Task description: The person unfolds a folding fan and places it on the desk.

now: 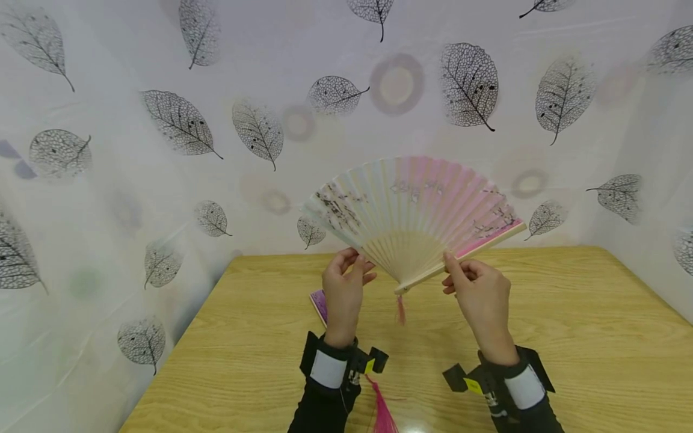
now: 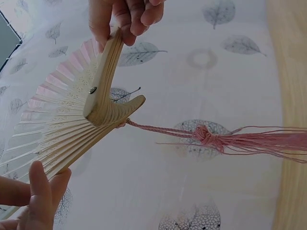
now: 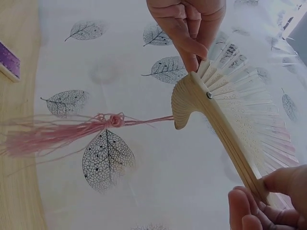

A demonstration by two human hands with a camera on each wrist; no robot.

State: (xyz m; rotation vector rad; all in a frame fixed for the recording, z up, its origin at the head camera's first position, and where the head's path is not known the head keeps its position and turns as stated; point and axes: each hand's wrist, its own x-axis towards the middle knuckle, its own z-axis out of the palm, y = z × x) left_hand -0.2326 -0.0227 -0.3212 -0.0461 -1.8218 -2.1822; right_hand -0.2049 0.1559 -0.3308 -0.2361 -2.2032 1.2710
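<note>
A folding fan [image 1: 414,204], pale green to pink with printed blossoms and cream ribs, is spread wide above the table. My left hand [image 1: 345,288] pinches its left outer edge between thumb and fingers. At the right guard stick, my right hand [image 1: 482,294] grips with the thumb in front and fingers behind. From the fan's pivot hangs a pink tassel [image 2: 211,136], also visible in the right wrist view. Partly hidden behind my left hand, a purple folded fan [image 1: 319,305] lies on the table. A darker pink tassel [image 1: 383,412] rests on the tabletop near my left wrist.
The wooden table [image 1: 585,337] spreads beneath both hands. Behind it and along the sides hangs a white curtain [image 1: 346,54] printed with dark leaves. The open fan is held close to the back curtain in the head view.
</note>
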